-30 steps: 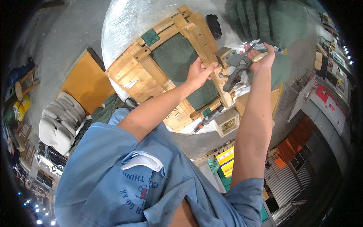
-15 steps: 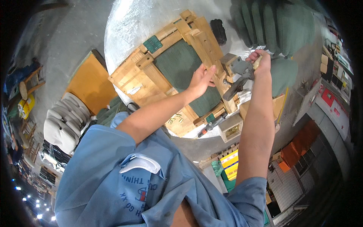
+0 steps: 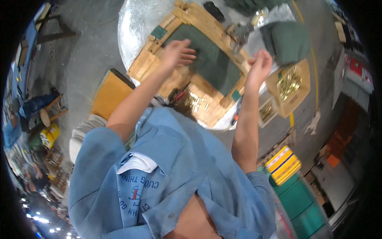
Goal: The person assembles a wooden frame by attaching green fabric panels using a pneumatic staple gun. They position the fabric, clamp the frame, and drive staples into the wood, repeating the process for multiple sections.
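Note:
My left hand [image 3: 178, 54] is raised over the left part of a wooden frame [image 3: 205, 18], its fingers stretched and somewhat blurred, with nothing visible in them. Inside the frame lies a dark green fabric panel [image 3: 211, 59]. My right hand [image 3: 260, 67] hovers off the frame's right side, fingers loosely curled and nothing seen between them. Beyond it, a metal clamp [image 3: 238, 36] sits on the frame's far right side, blurred. Small brass-coloured pieces [image 3: 199, 104] are scattered on the wooden board [image 3: 213, 113] near my body, beside a red and black tool [image 3: 178, 95].
A cardboard box [image 3: 300, 95] of brass-coloured pieces and a smaller wooden box [image 3: 267, 113] stand at the right. Green padded pieces [image 3: 286, 42] lie beyond. A yellow crate [image 3: 283, 164] is at lower right, an orange-yellow board [image 3: 110, 95] at left.
My right hand has let go of the clamp and drawn back. My left hand has left the frame's wooden bar and moved left. The view has shifted, showing the cardboard box more fully.

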Demonstrator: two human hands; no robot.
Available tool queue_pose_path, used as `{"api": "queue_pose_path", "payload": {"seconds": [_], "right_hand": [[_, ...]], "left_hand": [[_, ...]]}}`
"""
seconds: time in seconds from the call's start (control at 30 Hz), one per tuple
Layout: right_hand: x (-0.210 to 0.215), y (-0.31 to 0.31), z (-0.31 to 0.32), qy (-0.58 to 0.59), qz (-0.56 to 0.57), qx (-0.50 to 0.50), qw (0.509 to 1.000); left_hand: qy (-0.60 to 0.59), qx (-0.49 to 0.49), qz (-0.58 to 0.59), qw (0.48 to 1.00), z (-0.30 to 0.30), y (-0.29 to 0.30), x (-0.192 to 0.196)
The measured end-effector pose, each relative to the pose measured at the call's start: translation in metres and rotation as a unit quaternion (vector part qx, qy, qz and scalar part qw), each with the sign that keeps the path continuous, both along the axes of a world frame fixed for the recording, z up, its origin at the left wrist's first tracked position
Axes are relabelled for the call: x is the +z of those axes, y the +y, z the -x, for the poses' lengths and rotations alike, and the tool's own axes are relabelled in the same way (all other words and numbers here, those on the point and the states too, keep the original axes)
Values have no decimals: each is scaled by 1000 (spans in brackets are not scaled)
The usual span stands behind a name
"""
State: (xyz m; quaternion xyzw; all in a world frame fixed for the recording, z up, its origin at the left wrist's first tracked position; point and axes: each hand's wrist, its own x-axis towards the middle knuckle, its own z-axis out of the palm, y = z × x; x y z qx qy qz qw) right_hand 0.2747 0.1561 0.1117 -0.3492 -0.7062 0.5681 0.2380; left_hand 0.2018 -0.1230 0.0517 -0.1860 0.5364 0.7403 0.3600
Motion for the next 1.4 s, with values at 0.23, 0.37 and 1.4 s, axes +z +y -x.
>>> {"api": "queue_pose_path", "payload": {"seconds": [0.23,0.37,1.4], "right_hand": [[-63,-113,-240,-282,-16,165,945],[-84,-131,-262,-321,-153,187,916],[-84,-1,-154,-198,-180,-52,962]], "left_hand": [[120,-29,166,978,-96,-94,24],[173,-91,136,971,-172,-63,17],[516,-298,384,705,-166,46,7]]}}
